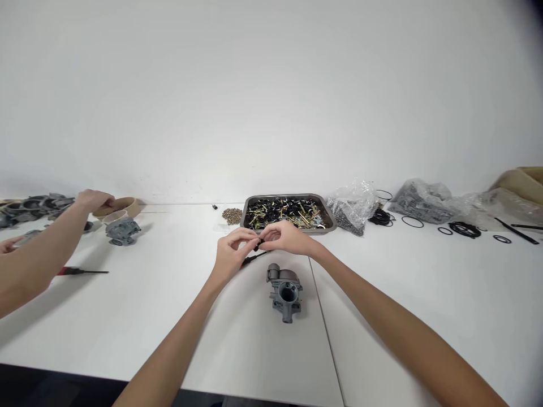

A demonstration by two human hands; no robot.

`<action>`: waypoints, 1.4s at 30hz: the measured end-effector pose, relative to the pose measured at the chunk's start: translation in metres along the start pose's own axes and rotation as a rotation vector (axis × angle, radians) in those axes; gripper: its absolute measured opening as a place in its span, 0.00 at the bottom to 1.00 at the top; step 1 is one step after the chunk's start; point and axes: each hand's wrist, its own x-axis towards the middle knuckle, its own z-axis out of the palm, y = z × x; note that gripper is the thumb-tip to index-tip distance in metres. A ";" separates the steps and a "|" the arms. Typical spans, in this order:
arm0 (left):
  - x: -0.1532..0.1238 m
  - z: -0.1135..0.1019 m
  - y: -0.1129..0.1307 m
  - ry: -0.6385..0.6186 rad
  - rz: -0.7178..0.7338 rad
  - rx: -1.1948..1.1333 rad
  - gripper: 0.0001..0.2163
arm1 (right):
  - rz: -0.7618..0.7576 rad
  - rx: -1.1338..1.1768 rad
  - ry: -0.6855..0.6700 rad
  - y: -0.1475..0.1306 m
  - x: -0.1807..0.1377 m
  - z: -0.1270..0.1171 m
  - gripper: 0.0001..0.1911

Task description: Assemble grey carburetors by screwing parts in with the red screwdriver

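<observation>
Carburetor (pixel 286 298), matte grey metal, round-mouthed.

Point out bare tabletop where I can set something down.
Two broad patches are bare: left, between the red-handled screwdriver and your left forearm; right, between your right forearm and the black rings. It's crowded along the wall, around the tray and plastic bags, and by the co-worker's arm.

From my distant place I cannot identify the small black part (pixel 257 246) pinched between the left hand (pixel 233 250) and the right hand (pixel 285 237), because they cover most of it. The left hand also hides some of the dark screwdriver (pixel 251 259). The left edge cuts a co-worker's hand (pixel 7 245); the right edge cuts the brown container (pixel 520 183).
</observation>
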 end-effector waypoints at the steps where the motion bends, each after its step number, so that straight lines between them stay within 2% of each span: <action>1: 0.000 0.001 0.002 -0.032 0.040 0.061 0.04 | 0.008 0.035 -0.001 0.001 0.000 0.000 0.14; 4: -0.001 0.002 0.006 -0.140 0.148 0.219 0.07 | 0.040 0.131 0.011 0.001 0.001 -0.001 0.15; 6: -0.001 0.001 0.007 -0.145 0.154 0.213 0.09 | 0.061 0.187 0.022 0.000 0.000 0.001 0.16; 12: 0.001 -0.003 0.005 -0.076 0.020 0.090 0.09 | 0.109 0.296 0.088 0.008 -0.016 0.018 0.22; 16: 0.000 -0.005 0.013 -0.032 -0.043 0.157 0.12 | 0.129 0.327 0.162 0.019 -0.044 0.032 0.23; 21: -0.031 -0.007 0.022 0.004 -0.185 0.344 0.12 | 0.077 0.391 0.194 0.018 -0.066 0.045 0.24; 25: -0.067 -0.006 0.016 0.017 -0.321 0.514 0.16 | 0.041 0.458 0.171 0.014 -0.065 0.053 0.24; 29: -0.080 0.000 0.012 -0.020 -0.414 0.594 0.18 | 0.048 0.488 0.177 0.018 -0.063 0.057 0.25; 37: -0.071 0.006 0.015 -0.072 -0.398 0.695 0.18 | 0.050 0.493 0.225 0.021 -0.061 0.060 0.28; 42: -0.076 0.005 0.023 -0.034 -0.343 0.792 0.18 | 0.031 0.495 0.259 0.023 -0.062 0.063 0.29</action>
